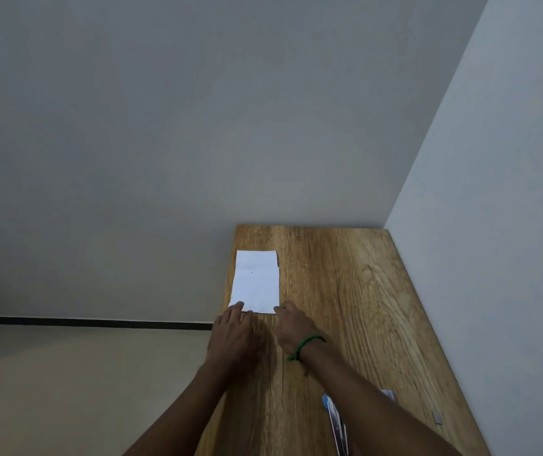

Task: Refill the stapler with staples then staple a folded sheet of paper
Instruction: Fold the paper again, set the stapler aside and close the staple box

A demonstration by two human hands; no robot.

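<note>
The paper (257, 281) is folded and lies far left on the surface (345, 291). I think the stapling is not done yet. The left hand (234, 329) lays straight fingers (239, 307) on its near edge. The right hand (293, 324) touches the near right corner; pinching or not, I cannot tell.

Paper (256, 281): white, rectangular, lying flat on counter (345, 291) close to its left edge, long side pointing away. Faint crease across far end.
</note>
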